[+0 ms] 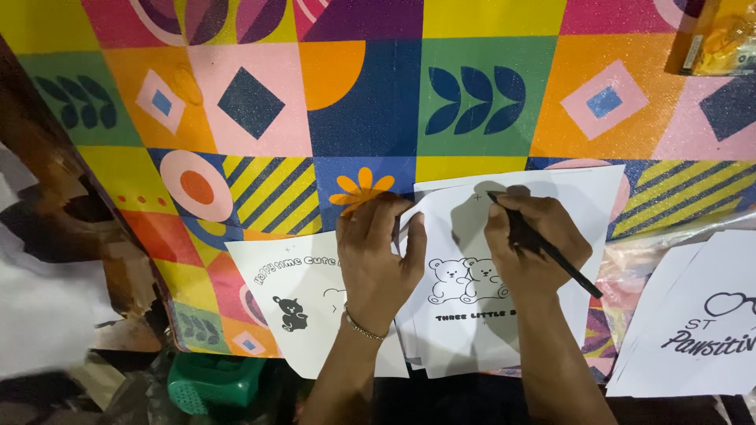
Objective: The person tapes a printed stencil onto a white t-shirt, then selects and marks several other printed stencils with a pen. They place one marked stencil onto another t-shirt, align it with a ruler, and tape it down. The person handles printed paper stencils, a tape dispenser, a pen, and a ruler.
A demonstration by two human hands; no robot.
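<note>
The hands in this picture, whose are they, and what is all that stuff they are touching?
They belong to one person. A camera worn on that person's head looks down, so you see what they see. The left hand, with a thin bracelet on the wrist, presses flat on the paper. The right hand holds a black pen, its tip touching a white sheet with two outlined teddy bears. Beside it lies another sheet with a small black bear, and more printed sheets sit to the right. Everything rests on a bright cloth patterned with squares, leaves and stripes. A green plastic thing sits below the edge.
</note>
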